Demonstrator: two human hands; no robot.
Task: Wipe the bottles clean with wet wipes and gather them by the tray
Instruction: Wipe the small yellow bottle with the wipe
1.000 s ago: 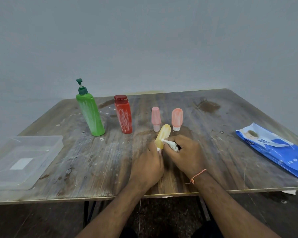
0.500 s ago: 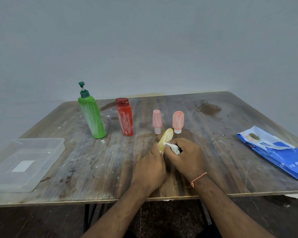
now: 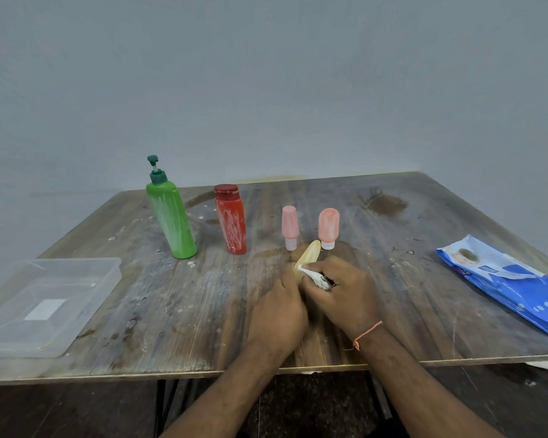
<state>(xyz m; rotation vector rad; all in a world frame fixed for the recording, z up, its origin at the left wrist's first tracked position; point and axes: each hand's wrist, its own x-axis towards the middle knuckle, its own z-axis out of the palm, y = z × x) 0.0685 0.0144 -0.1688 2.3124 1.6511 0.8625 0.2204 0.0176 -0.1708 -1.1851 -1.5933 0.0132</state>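
Little has moved since a moment earlier: both hands stay together near the middle of the worn wooden table [image 3: 171, 311], and the crumpled white wet wipe [image 3: 314, 277] has slid slightly along the small yellow plastic bottle [image 3: 307, 258]. That bottle is tilted, its rounded end pointing away from the person. The left hand [image 3: 277, 314] curls round its lower part, and the right hand [image 3: 345, 294], a thin orange thread at its wrist, pinches the wipe against the bottle's side.

Behind the hands four streaked bottles stand upright in a row, apart from one another: a tall green pump bottle [image 3: 171, 221] at far left, a red flip-top bottle [image 3: 231, 221], a slim pink bottle [image 3: 289, 227] resting on its cap, and a rounder peach bottle [image 3: 328, 227] also on its cap, just beside the yellow bottle's tip. A clear plastic tray [image 3: 86, 298] sits at the table's left edge, well apart from the bottles. A blue and white wet-wipe packet [image 3: 519, 289] lies flat at the right.
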